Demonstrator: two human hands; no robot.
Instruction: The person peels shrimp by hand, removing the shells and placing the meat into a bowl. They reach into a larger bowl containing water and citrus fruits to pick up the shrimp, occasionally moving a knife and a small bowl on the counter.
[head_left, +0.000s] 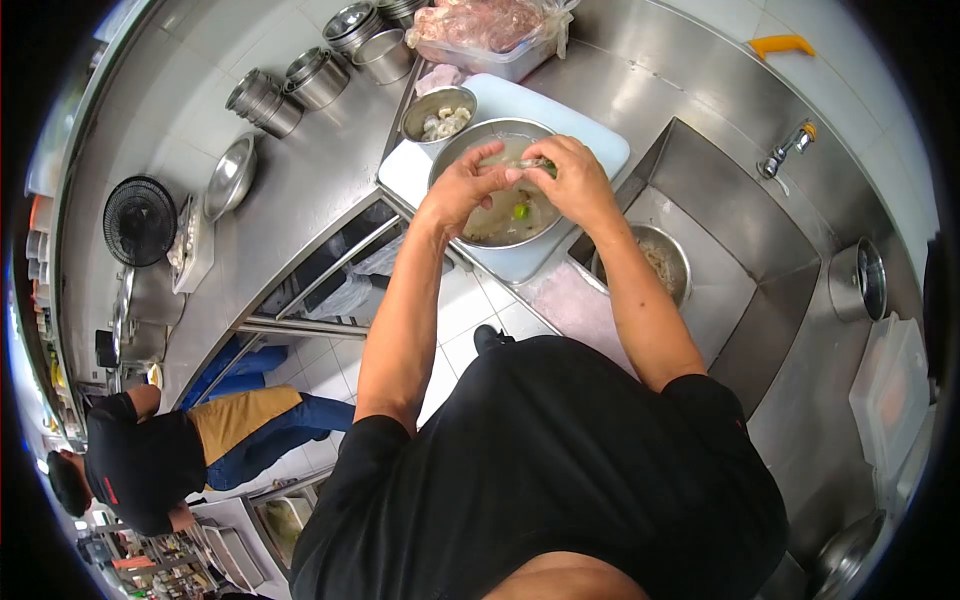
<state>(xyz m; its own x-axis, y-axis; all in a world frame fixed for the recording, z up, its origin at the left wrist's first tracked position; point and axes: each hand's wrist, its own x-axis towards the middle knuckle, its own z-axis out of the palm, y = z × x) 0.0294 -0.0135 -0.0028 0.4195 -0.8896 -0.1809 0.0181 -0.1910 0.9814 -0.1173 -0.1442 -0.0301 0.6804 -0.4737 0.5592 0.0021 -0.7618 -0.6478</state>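
Observation:
Both my hands are over a large metal bowl (548, 230) of cloudy liquid, with a bright green piece (521, 211) and small dark bits in it. My right hand (578, 182) pinches a small greyish thing (544, 166) that looks like a shrimp, partly hidden by the fingers. My left hand (465, 190) comes in from the other side, thumb and fingertips at the near end of the same thing. Just beyond stands a smaller metal bowl (411, 122) with whitish pieces (445, 123) that look like peeled shrimp.
The bowls stand on a pale cutting board (600, 150) beside a steel sink (700, 215). Another metal bowl (683, 270) with pale scraps sits in the sink. A plastic tub (520, 65) of bagged meat lies behind. Metal containers (318, 80) line the left counter. A co-worker (140, 450) stands at lower left.

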